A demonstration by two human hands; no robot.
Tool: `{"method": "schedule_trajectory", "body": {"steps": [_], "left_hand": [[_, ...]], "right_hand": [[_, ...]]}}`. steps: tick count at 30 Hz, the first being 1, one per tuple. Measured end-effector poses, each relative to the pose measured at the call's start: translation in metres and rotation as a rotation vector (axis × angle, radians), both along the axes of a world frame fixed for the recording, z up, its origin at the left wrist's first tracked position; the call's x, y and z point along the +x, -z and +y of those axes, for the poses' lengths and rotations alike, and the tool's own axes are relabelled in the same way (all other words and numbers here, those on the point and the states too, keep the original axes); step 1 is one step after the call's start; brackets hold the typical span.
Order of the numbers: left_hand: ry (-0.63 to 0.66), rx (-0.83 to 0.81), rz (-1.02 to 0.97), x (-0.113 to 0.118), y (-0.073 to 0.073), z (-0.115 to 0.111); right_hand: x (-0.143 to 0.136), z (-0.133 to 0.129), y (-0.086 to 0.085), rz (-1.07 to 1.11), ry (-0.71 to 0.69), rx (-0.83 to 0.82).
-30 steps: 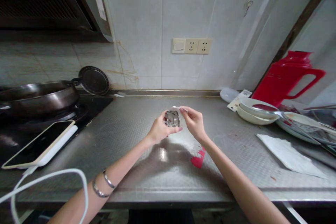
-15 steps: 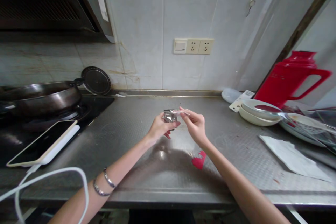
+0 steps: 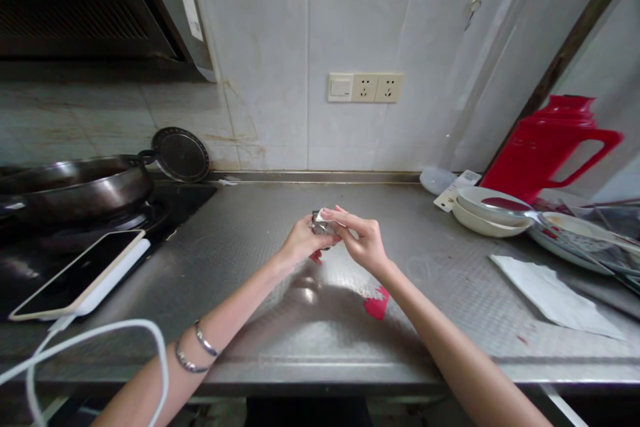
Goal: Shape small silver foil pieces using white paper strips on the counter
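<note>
- Held in a close grip, the small glassy object [image 3: 321, 227] sits between the thumb and fingers of the left hand [image 3: 299, 241], raised over the middle of the steel counter [image 3: 240, 233].
- Bent fingers of the right hand [image 3: 364, 238] close narrowly on a white piece [image 3: 320, 215], which lies against the object's upper edge; its exact contact there is partly hidden.
- Taking the hands as the dial's centre, with twelve toward the wall: a red patch [image 3: 377, 305] marks the counter between four and five o'clock.
- Just past three lies a white paper sheet [image 3: 553, 297]; close to three, stacked bowls [image 3: 487, 220].
- At half past two, a red jug [image 3: 545, 150] leans.
- Between eight and nine, a phone [image 3: 75, 273] with a white cable [image 3: 107, 329].
- Just past nine, a metal pan [image 3: 85, 190] stands on the stove.
</note>
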State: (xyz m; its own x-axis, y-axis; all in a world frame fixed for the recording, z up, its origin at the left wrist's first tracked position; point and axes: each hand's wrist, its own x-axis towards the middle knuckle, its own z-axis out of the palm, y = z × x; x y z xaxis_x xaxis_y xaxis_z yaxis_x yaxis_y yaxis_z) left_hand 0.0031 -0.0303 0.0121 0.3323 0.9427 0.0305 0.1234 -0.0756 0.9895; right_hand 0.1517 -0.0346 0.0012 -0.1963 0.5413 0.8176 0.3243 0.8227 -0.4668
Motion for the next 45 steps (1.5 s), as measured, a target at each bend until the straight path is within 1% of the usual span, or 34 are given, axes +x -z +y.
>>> {"method": "schedule_trajectory", "body": {"steps": [2, 4, 8, 10, 11, 14, 16, 17, 20, 22, 26, 30, 32, 34, 36, 38, 39, 41, 42, 45], "left_hand": [[-0.022, -0.018, -0.025, -0.002, 0.001, 0.002], [-0.043, -0.034, -0.037, -0.003, 0.002, 0.005], [-0.081, -0.060, -0.009, -0.004, 0.004, 0.010], [-0.080, -0.054, 0.007, -0.004, 0.005, 0.010], [-0.069, -0.047, 0.014, -0.004, 0.005, 0.010], [-0.031, -0.033, 0.035, -0.001, 0.006, 0.006], [-0.016, -0.028, 0.043, 0.002, 0.008, 0.004], [-0.008, -0.020, 0.042, 0.003, 0.008, 0.003], [0.049, 0.024, 0.041, 0.004, 0.008, 0.001], [0.074, 0.063, 0.033, 0.003, 0.007, 0.002], [0.033, 0.071, 0.051, -0.001, 0.004, 0.004], [-0.027, 0.004, 0.007, -0.005, 0.007, 0.008], [-0.040, 0.002, 0.017, -0.005, 0.009, 0.010], [-0.035, 0.021, 0.052, -0.004, 0.011, 0.012], [-0.036, 0.038, 0.071, -0.003, 0.014, 0.012], [-0.040, 0.055, 0.046, -0.001, 0.017, 0.011], [-0.044, 0.070, 0.025, -0.001, 0.018, 0.011], [-0.040, 0.104, -0.016, -0.001, 0.021, 0.011], [-0.041, 0.121, -0.031, -0.001, 0.022, 0.011], [-0.034, 0.149, -0.059, -0.001, 0.023, 0.012]], "right_hand": [[-0.001, -0.001, 0.000, -0.012, -0.012, 0.041], [-0.002, -0.003, -0.002, -0.020, -0.020, 0.047], [-0.002, -0.006, -0.007, -0.001, -0.081, -0.034], [-0.001, -0.004, -0.008, 0.036, -0.085, -0.082], [0.000, -0.003, -0.008, 0.066, -0.061, -0.094], [0.002, 0.002, -0.007, 0.171, 0.084, -0.070], [0.003, 0.004, -0.006, 0.168, 0.134, -0.046], [0.003, 0.004, -0.006, 0.136, 0.125, -0.036], [0.001, 0.002, -0.004, 0.021, 0.040, -0.008], [-0.002, -0.001, -0.003, -0.016, 0.000, 0.014], [-0.005, -0.008, -0.005, -0.038, -0.036, 0.009], [-0.007, -0.012, -0.009, -0.057, -0.101, -0.111], [-0.006, -0.011, -0.010, 0.020, -0.105, -0.161], [-0.003, -0.007, -0.010, 0.185, -0.011, -0.197], [0.001, -0.001, -0.009, 0.343, 0.127, -0.220], [0.007, 0.007, -0.009, 0.397, 0.212, -0.249], [0.009, 0.011, -0.008, 0.390, 0.218, -0.270], [0.012, 0.017, -0.006, 0.362, 0.176, -0.341], [0.012, 0.019, -0.005, 0.348, 0.131, -0.395], [0.011, 0.018, -0.006, 0.339, -0.058, -0.612]]}}
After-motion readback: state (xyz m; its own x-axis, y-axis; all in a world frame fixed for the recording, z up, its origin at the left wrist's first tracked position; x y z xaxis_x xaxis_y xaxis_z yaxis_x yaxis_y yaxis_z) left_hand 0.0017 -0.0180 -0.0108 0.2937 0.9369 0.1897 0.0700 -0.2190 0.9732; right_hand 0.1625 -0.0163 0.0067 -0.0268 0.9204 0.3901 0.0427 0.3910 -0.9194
